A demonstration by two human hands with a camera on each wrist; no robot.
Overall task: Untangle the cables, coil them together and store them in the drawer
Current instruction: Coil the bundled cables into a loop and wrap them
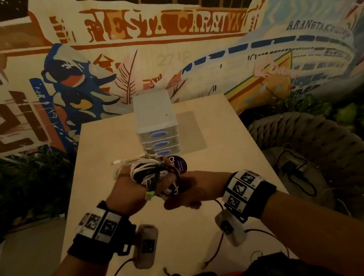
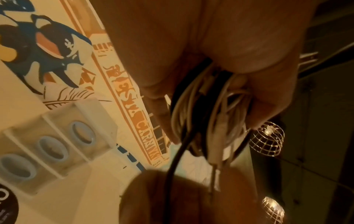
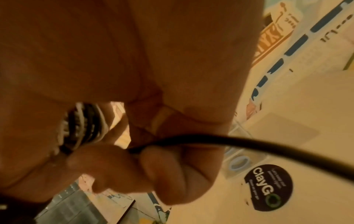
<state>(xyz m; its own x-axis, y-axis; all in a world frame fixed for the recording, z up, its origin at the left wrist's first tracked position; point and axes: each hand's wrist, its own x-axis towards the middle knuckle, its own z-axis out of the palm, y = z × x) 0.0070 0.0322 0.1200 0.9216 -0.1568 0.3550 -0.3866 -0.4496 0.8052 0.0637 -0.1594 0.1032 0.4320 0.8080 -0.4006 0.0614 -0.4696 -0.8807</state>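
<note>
A bundle of black and white cables (image 1: 152,176) is coiled around my left hand (image 1: 132,191), which grips it above the middle of the table; the loops (image 2: 208,109) show close up in the left wrist view. My right hand (image 1: 183,195) meets the bundle from the right and pinches a black cable (image 3: 239,142) between thumb and fingers. A white plug end (image 1: 117,162) sticks out to the left of the bundle. The white three-drawer unit (image 1: 156,127) with blue oval handles stands just beyond the hands, all drawers closed.
A round dark sticker (image 1: 179,164) lies on the pale wooden table (image 1: 237,165) in front of the drawers. A painted wall rises behind. A large woven pouf (image 1: 315,149) sits right of the table, plants to both sides.
</note>
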